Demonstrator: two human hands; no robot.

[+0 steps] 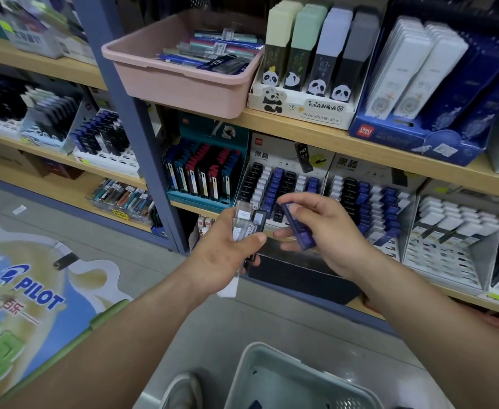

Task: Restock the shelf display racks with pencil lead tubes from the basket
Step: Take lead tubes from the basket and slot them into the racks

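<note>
Head view: left hand [227, 249] gripping three lead tubes [246, 222], right hand [325, 231] one blue tube [298, 228].

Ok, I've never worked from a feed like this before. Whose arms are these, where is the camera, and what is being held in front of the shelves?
This is a single picture from a wide-angle camera worn on a person's head, looking forward and down. There is no machine, only two bare arms. The left hand grips a small bunch of lead tubes, clear and dark. The right hand pinches one blue tube. Just behind them on the middle shelf stands a display rack with rows of black, white and blue tubes. A pink bin of mixed stock sits on the shelf above. A grey basket is at the bottom edge, near the person's shoe.
</note>
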